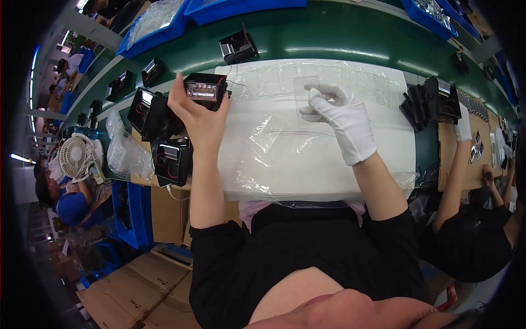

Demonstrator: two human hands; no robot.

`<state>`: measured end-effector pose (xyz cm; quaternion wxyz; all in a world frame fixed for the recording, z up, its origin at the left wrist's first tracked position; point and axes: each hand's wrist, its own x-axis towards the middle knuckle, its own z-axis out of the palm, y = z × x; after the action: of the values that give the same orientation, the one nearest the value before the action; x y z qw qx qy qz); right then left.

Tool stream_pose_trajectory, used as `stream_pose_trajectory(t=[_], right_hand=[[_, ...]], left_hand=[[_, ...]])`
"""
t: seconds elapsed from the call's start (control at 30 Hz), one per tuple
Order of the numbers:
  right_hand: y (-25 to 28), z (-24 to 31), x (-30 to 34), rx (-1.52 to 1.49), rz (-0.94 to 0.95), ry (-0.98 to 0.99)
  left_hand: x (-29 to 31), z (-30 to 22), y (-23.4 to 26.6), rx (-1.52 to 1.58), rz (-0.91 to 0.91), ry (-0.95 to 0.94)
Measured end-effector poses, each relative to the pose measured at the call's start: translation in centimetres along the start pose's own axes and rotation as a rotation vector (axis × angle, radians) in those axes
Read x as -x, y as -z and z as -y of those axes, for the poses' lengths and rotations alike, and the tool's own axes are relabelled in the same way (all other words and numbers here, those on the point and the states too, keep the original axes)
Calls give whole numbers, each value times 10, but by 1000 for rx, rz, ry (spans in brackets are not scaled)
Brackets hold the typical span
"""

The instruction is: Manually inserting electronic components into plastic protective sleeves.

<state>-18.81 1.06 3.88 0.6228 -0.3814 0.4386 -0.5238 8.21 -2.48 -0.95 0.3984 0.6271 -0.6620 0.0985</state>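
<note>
My bare left hand [201, 122] grips a black housing [222, 83] by its sides, thumb and fingers around it. In its front sits a shiny, lit-looking silver window [203, 91], and thin red and black wires stick out at its right side. My right hand [346, 122], in a white glove, pinches a small clear plastic sheet [299, 90] by its right edge. Both hands are above a white pad [323, 170] covered with wrinkled clear film. Several similar black housings [172, 160] are grouped left of my left hand. The hands are apart.
Another wired black housing [237, 49] stands beyond the pad on the green bench [329, 41]. More black housings [440, 101] stand at the right, beside a co-worker's gloved hand [463, 125]. Blue bins [246, 6] line the back; a clear bag [127, 151] and white fan [75, 156] are left.
</note>
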Motion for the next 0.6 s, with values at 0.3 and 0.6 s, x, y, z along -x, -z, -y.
stream_pose_trajectory(t=[0.3, 0.6], right_hand=[[-7, 13, 5, 121, -8, -20], [-4, 11, 5, 214, 31, 43]], left_hand=[[14, -62, 13, 721, 146, -395], [17, -68, 14, 796, 369, -492]])
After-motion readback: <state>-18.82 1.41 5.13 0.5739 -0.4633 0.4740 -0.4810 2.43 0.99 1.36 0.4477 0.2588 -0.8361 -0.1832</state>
